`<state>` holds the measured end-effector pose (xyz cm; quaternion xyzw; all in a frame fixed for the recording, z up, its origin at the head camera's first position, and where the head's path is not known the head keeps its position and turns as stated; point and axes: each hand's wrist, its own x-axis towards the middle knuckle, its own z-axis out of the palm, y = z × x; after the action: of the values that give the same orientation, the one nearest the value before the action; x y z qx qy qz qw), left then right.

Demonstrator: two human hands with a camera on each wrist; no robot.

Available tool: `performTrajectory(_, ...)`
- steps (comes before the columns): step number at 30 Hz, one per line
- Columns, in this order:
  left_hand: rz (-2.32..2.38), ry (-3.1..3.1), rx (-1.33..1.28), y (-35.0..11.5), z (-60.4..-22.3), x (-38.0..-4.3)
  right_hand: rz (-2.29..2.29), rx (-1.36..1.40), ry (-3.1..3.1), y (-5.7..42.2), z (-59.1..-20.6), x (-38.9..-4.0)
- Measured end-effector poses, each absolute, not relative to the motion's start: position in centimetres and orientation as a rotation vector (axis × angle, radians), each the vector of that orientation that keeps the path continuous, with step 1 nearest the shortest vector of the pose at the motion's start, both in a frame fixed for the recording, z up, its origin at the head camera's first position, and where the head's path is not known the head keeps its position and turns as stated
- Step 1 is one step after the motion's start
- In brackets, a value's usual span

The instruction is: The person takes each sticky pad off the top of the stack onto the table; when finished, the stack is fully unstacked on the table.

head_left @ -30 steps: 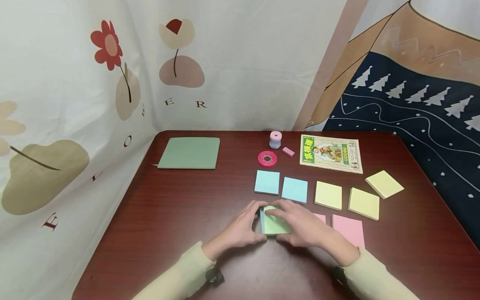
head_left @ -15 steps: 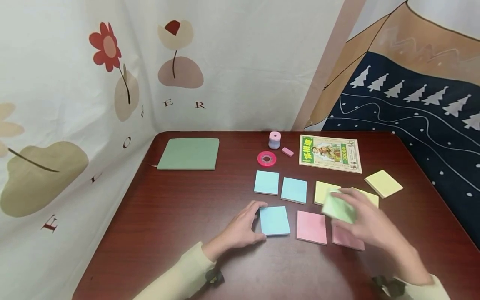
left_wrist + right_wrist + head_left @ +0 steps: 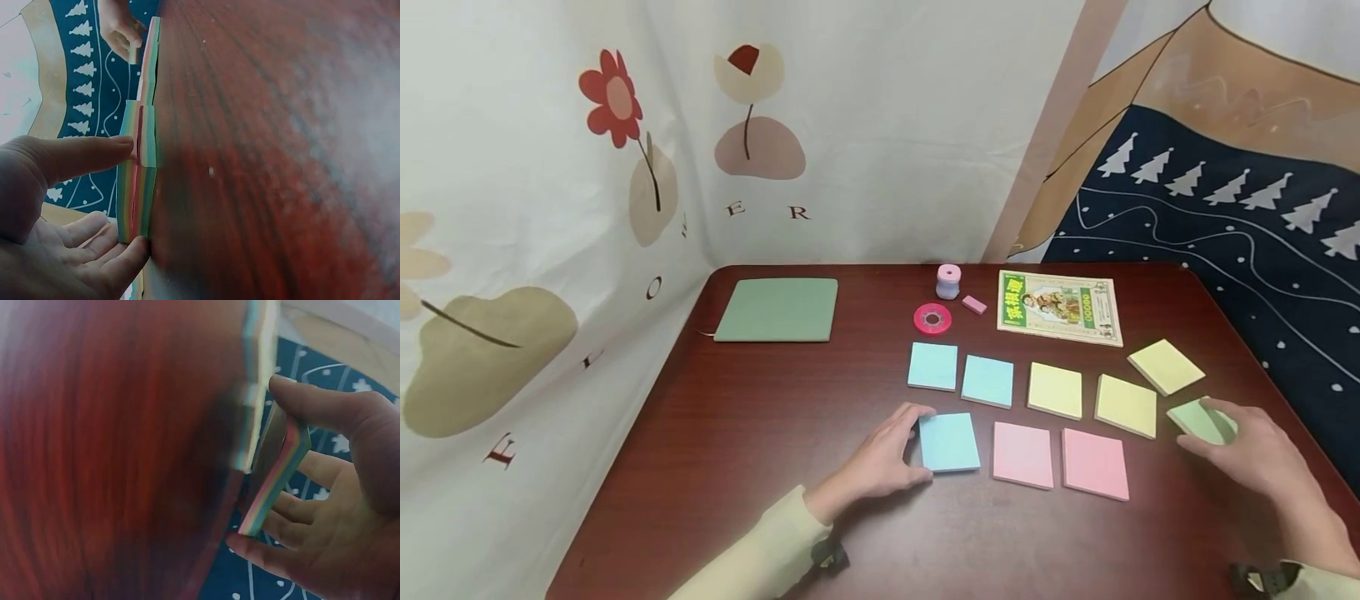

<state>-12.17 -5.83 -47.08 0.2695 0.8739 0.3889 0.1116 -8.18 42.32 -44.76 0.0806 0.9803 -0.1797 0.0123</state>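
Observation:
My left hand (image 3: 887,454) holds a blue-topped sticky note pad (image 3: 951,442) by its left side, with thumb at the near corner and index finger at the far one. In the left wrist view, its layered coloured edges (image 3: 135,194) show between thumb and fingers. Over at the right, my right hand (image 3: 1262,454) grips a green-topped sticky note pad (image 3: 1202,422) between thumb and fingers. The right wrist view has this pad (image 3: 281,475) tilted, its striped edge facing the camera. A yellow pad (image 3: 1166,367) lies just beyond it.
Two pink pads (image 3: 1022,455) sit right of the blue one. Behind are two blue pads (image 3: 933,366) and more yellow pads (image 3: 1055,390). Farther back lie a red tape roll (image 3: 932,318), a pink eraser (image 3: 974,305), a spool-shaped item (image 3: 948,282), an illustrated booklet (image 3: 1060,307) and a green notebook (image 3: 777,310).
My right hand has lifted the green pad off the blue one and carried it right, past the pink and yellow pads. My left hand has stayed at the blue pad.

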Motion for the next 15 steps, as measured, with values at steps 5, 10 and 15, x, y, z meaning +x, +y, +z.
performTrajectory(5,1.150,2.560,0.791,-5.78,-47.05,-12.20,-0.517,0.214,3.029,43.36,-45.44,-9.02)
performTrajectory(10,1.154,2.563,0.791,-5.80,-47.04,-12.21,-0.505,0.232,3.024,43.48,-45.84,-9.23)
performTrajectory(15,1.161,2.555,0.763,-5.84,-47.08,-12.10,-0.490,0.208,3.012,43.36,-45.68,-9.27)
